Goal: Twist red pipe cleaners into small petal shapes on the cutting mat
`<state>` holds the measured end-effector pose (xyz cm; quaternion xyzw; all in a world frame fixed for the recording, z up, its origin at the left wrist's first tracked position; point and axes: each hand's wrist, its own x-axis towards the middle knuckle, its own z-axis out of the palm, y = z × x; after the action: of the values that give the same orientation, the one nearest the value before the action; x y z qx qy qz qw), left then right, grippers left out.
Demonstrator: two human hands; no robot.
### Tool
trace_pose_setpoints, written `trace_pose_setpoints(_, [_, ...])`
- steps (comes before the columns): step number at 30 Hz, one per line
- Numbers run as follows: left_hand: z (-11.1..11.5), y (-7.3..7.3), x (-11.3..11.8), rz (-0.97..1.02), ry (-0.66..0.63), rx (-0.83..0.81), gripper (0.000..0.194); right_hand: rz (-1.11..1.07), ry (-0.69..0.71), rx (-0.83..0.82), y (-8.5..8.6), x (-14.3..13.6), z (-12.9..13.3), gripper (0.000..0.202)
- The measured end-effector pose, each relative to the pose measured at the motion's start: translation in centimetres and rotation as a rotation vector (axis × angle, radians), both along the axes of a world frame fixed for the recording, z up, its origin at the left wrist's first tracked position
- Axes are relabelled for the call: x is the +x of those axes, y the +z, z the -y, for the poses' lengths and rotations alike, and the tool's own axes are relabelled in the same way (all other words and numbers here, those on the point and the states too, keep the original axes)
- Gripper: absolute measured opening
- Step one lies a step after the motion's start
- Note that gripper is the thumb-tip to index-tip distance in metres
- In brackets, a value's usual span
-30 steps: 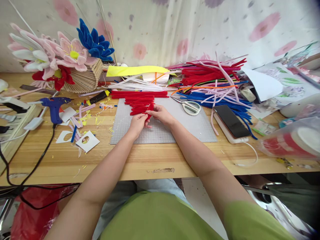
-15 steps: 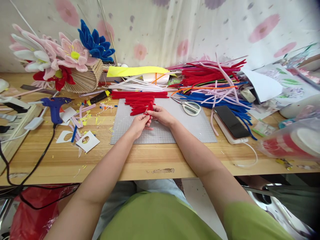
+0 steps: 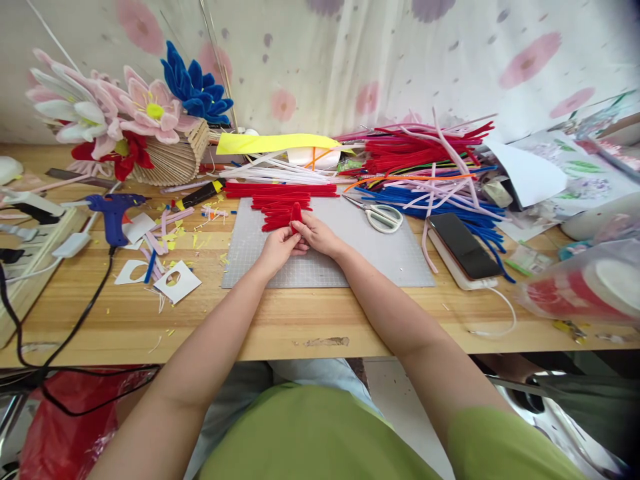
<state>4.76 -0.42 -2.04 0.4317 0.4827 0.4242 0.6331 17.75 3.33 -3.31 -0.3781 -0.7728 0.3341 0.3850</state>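
A person in a green top (image 3: 310, 433) is working with two bare hands over a grey gridded mat (image 3: 370, 257), which is lying in the middle of a wooden tabletop (image 3: 320, 320). The left hand (image 3: 279, 249) is pinching the near end of a small, pointed red fuzzy piece (image 3: 297, 213), and the right hand (image 3: 319, 235) is gripping the same piece from the right, so the fingers are meeting. The piece is pointing towards the far side, over the left half of the mat. Just beyond it, red fuzzy strips (image 3: 280, 199) are lying in rows. To the right of the hands, scissors (image 3: 384, 218) with pale handles are resting on the mat. Farther right, a dark-screened phone (image 3: 465, 245) is lying on a white block, and a heap of red, pink and blue stems (image 3: 420, 150) is spreading along the far side. On the left, a blue glue gun (image 3: 114, 217) is standing near white cards with round holes (image 3: 187, 287), while pink, white, red and blue fuzzy flowers (image 3: 155, 110) are filling the far left.
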Motion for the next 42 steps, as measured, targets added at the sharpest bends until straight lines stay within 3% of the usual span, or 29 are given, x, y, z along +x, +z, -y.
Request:
trace_pose_setpoints(7, [-0.3, -1.0, 0.3, -0.118, 0.099, 0.022, 0.007, 0.112, -0.015, 0.007, 0.1, -0.3, 0.4, 0.029])
trace_pose_setpoints(12, [-0.4, -1.3, 0.0, -0.124, 0.199, 0.110, 0.038, 0.086, -0.063, -0.050, 0.4, -0.5, 0.8, 0.030])
trace_pose_setpoints(17, [-0.3, -0.3, -0.3, -0.055, 0.099, 0.151, 0.031, -0.208, 0.058, -0.325, 0.2, -0.2, 0.6, 0.038])
trace_pose_setpoints(22, [-0.1, 0.4, -0.3, -0.020, 0.098, 0.129, 0.029, -0.379, 0.132, -0.540, 0.1, 0.5, 0.2, 0.040])
trace_pose_setpoints(27, [0.0, -0.2, -0.3, -0.106, 0.060, 0.164, 0.048, -0.407, 0.041, -0.479, 0.8, 0.6, 0.5, 0.043])
trace_pose_setpoints(34, [-0.5, -2.0, -0.6, -0.230, 0.026, 0.304, 0.031, -0.353, 0.015, -0.475, 1.0, 0.4, 0.6, 0.033])
trace_pose_setpoints(38, [-0.5, -2.3, -0.7, -0.210, -0.013, 0.340, 0.029, -0.356, -0.025, -0.491, 0.8, 0.4, 0.4, 0.033])
trace_pose_setpoints(42, [-0.3, -2.1, -0.7, -0.252, 0.034, 0.361, 0.025, -0.360, -0.021, -0.481, 0.8, 0.4, 0.4, 0.035])
